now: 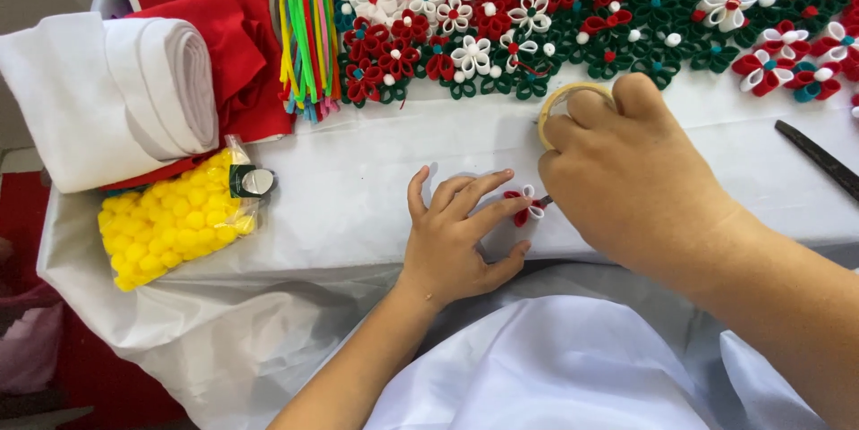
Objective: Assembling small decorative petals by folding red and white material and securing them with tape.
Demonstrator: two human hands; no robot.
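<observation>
Dozens of finished flowers (573, 18) lie behind — left hand (456, 233), fingers spread, pins one small flower (523, 204); right hand (626, 179) pinches a tool at it — unfinished.

Matt cloth and soft felt covered your worktable.
Your left hand (456, 238) pressed a small red-and-white fabric flower (523, 204) onto smooth matt white cloth (358, 206). Your right hand (626, 179) held a glossy translucent tape roll (573, 101). Nearby lay fuzzy yellow pompoms (170, 229) in shiny clear plastic, rolled white felt (161, 85), and slick plastic cords (306, 27).
</observation>
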